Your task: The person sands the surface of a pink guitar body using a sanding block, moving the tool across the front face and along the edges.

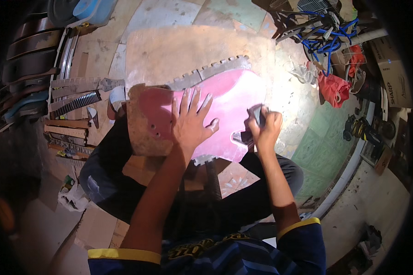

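Note:
A pink electric guitar body (222, 103) lies flat in front of me, with a darker red patch and small holes towards its left end. My left hand (192, 120) rests open on it, palm down, fingers spread and tips dusted white. At the body's right edge, beside a pale-rimmed cutout (237, 137), my right hand (267, 129) grips a dark sanding block (256, 118); its underside is hidden. Under the guitar body shows a grey foam mat (206, 76) with notched edges, on a worn wooden board (170, 50).
Several guitar necks (78, 101) lie on the floor to the left, near a rack of dark curved pieces (30, 66). Blue cords (328, 43), a red cloth (335, 89) and cardboard boxes (390, 73) crowd the far right. My bent legs (110, 169) flank the board.

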`<action>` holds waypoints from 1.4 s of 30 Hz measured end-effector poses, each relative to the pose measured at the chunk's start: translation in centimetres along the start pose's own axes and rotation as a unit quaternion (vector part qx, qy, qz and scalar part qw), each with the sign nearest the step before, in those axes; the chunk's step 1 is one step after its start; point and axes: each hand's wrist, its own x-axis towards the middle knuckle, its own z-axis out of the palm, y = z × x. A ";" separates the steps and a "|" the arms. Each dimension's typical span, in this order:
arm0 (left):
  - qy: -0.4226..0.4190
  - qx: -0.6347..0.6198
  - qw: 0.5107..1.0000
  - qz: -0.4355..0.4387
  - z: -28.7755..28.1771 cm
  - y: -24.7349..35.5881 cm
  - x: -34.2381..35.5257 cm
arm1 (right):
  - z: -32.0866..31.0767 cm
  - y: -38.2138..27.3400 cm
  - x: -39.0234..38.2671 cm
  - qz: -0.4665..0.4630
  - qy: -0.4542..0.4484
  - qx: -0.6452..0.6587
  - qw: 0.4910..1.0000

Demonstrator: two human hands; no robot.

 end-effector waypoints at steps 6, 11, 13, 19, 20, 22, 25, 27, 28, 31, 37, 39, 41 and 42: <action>0.004 -0.031 0.999 0.011 0.4 0.5 -0.5 | 1.4 -3.7 9.7 0.033 0.048 -0.027 0.998; 0.006 0.002 1.000 0.012 -0.2 0.2 -0.6 | 0.3 -4.8 1.0 -0.060 -0.040 0.008 0.997; -0.003 0.013 1.000 0.004 0.1 0.2 -0.6 | 1.4 -4.0 3.9 -0.068 -0.020 0.006 0.997; 0.013 -0.016 1.000 0.016 0.3 0.0 -0.5 | 1.4 -5.5 6.1 -0.037 -0.006 -0.001 0.999; 0.012 -0.011 1.000 0.013 0.1 0.0 -0.1 | 1.0 -5.5 3.3 -0.071 -0.032 -0.006 0.997; 0.001 0.001 1.000 0.006 -0.4 0.2 -0.5 | 0.9 -5.6 2.1 -0.100 -0.043 0.017 0.994; 0.001 -0.005 1.000 0.003 -0.2 0.1 -0.6 | 1.6 -5.0 7.6 -0.055 -0.044 -0.014 0.997; 0.000 -0.002 1.000 0.010 -0.2 0.4 -0.4 | 1.5 -5.2 10.4 -0.047 0.021 -0.010 0.999; 0.000 0.002 1.000 0.013 -0.3 0.3 -0.3 | 1.6 -5.5 10.6 -0.043 0.035 -0.020 0.998; -0.022 0.012 1.000 0.002 -0.5 0.1 -0.4 | 1.3 -6.4 3.0 -0.090 -0.027 -0.015 0.995; -0.009 0.001 1.000 0.010 -0.5 0.2 -0.3 | 2.2 -4.9 10.0 -0.045 -0.001 -0.028 0.999; -0.016 0.005 1.000 0.010 -0.4 0.4 -0.6 | 2.2 -5.0 10.5 -0.045 0.045 -0.017 0.998; -0.015 0.011 1.000 0.002 -0.6 0.0 -0.1 | 1.7 -6.4 4.7 -0.060 -0.020 -0.016 0.998; -0.016 0.016 1.000 -0.001 -0.7 0.0 -0.2 | 1.5 -6.9 2.7 -0.101 -0.041 -0.010 0.994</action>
